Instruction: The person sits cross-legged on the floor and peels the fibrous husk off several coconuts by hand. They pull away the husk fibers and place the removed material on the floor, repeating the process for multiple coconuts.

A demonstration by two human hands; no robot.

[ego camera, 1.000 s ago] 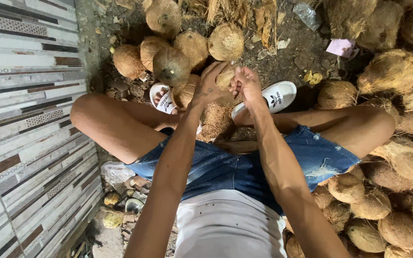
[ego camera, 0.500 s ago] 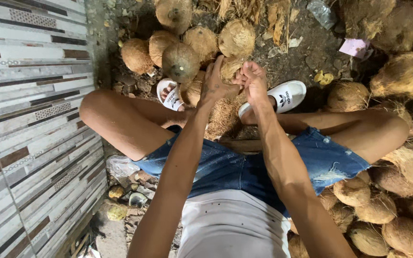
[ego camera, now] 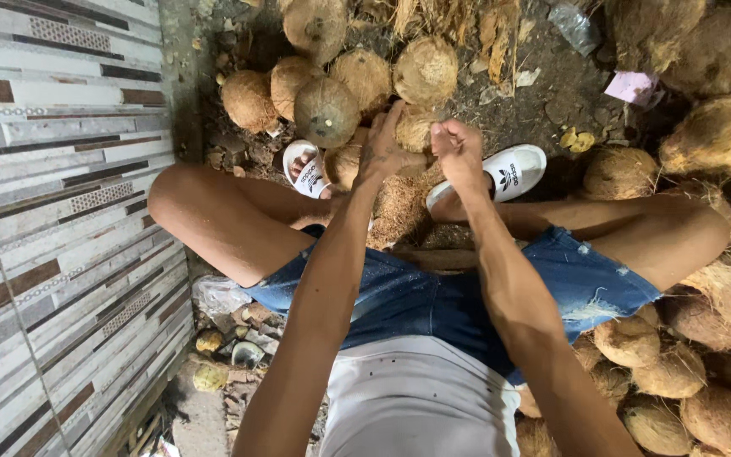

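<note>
Together, left hand, right hand, gripping coconut

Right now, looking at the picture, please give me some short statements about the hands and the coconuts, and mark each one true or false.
1. Both hands grip the same coconut. True: the left hand and the right hand are on it.
2. The person sits on a chair at a table. False: they sit low, knees apart, over dirt ground.
3. A tiled wall stands on the person's left. True.
4. The person wears black boots. False: white slide sandals.
5. Husked coconuts are piled on the person's right. True.
</note>
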